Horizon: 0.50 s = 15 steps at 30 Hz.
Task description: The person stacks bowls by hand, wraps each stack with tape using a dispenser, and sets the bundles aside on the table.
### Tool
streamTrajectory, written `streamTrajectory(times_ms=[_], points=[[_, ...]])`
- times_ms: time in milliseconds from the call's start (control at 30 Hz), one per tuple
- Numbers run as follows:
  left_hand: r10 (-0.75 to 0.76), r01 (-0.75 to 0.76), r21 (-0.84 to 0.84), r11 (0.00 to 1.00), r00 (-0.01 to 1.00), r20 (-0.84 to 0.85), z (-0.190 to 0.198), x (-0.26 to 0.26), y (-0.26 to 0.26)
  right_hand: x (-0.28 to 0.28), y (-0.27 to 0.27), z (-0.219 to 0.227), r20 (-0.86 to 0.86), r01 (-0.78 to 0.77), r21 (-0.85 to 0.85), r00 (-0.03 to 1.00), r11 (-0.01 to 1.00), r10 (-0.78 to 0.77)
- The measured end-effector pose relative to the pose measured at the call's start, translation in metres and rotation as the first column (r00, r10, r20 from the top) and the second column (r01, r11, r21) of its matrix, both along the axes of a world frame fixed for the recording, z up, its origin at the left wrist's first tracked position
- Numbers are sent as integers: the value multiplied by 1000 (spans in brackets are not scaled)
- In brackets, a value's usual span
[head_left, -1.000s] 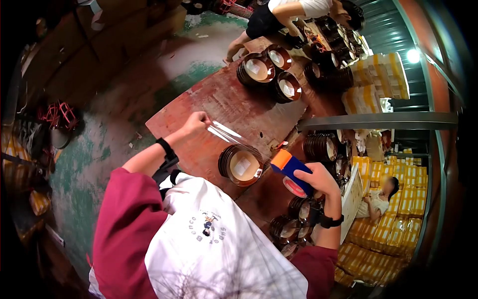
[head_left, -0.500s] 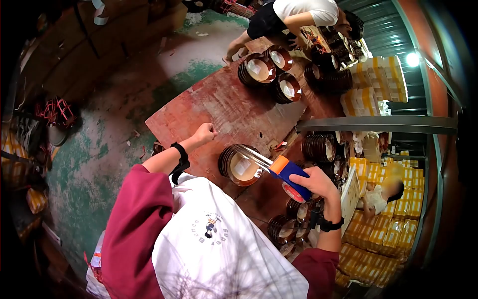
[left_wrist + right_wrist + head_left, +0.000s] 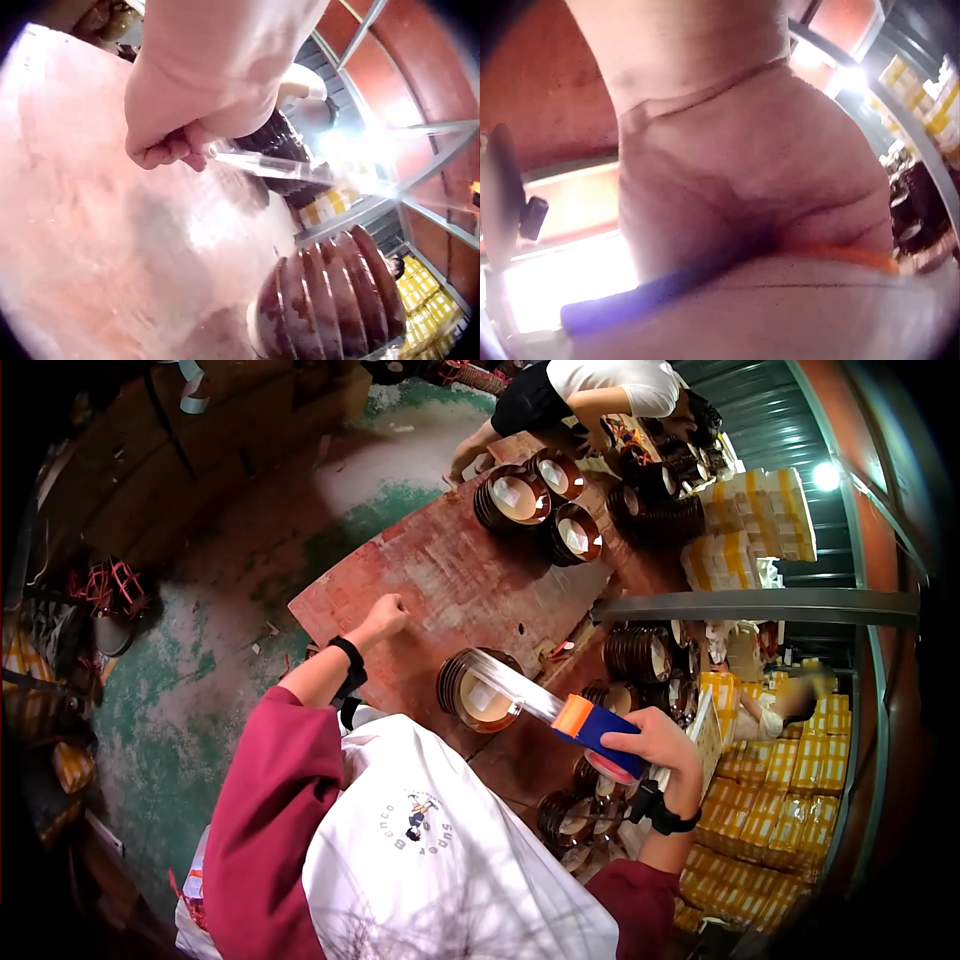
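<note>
- Two hands work over the worn red counter [image 3: 450,575]: the left hand [image 3: 385,617] sits at about 10 o'clock from the nearest stack of bowls [image 3: 478,692], the right hand [image 3: 662,745] at about 4 o'clock from it.
- The left hand is clenched, pinching the free end of a strip of clear tape [image 3: 512,685]; the left wrist view shows the strip [image 3: 262,163] running from its curled fingers [image 3: 161,152].
- The right hand grasps a blue and orange tape dispenser [image 3: 596,729], fingers wrapped round its body.
- The tape stretches taut from the dispenser across the top of the stack of bowls, which stands at the near edge of the counter.
- More stacks of bowls [image 3: 545,510] stand at the far end, at 12 o'clock, beside another person [image 3: 580,390].
- Yellow boxes [image 3: 790,800] are piled at 3 o'clock.
</note>
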<state>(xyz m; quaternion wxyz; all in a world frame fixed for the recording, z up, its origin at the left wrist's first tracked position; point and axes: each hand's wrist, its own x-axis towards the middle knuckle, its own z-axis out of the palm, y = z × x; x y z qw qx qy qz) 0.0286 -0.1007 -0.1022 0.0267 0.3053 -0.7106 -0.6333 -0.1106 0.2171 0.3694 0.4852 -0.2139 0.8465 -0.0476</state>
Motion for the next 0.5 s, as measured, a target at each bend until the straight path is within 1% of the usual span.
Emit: streamTrajectory(times_ms=[67, 100, 133, 200, 233, 300, 333, 367, 400, 467, 500], points=[[15, -20, 69, 997, 998, 67, 7, 1, -5, -3, 11, 2, 38, 65, -46, 997, 997, -64], [-1, -5, 83, 997, 997, 73, 7, -1, 0, -3, 18, 3, 54, 106, -66, 993, 992, -102], [-20, 16, 52, 999, 997, 80, 7, -1, 7, -4, 20, 2, 77, 85, -53, 994, 995, -80], [-46, 49, -24, 999, 995, 91, 7, -4, 10, -3, 19, 5, 70, 146, -82, 988, 986, -140], [-45, 45, 7, 999, 993, 110, 5, -5, 13, -4, 23, 2, 91, 175, -119, 982, 977, -165], [-44, 33, 72, 997, 987, 154, 5, -7, 22, -6, 29, -2, 86, 165, -127, 984, 978, -155], [-53, 41, 74, 996, 986, 159, 5, -8, 26, -7, 31, -3, 84, 160, -131, 985, 978, -149], [-60, 48, 75, 996, 984, 165, 6, -8, 28, -5, 30, 0, 121, 202, -156, 975, 967, -184], [-64, 52, 74, 996, 983, 171, 7, -9, 28, -7, 35, -1, 115, 219, -160, 972, 962, -202], [-89, 82, 49, 995, 981, 170, -6, -11, 30, -13, 43, -3, 105, 247, -169, 967, 954, -232], [-99, 94, 36, 995, 980, 172, -5, -11, 31, -10, 41, 0, 102, 243, -192, 968, 951, -227]])
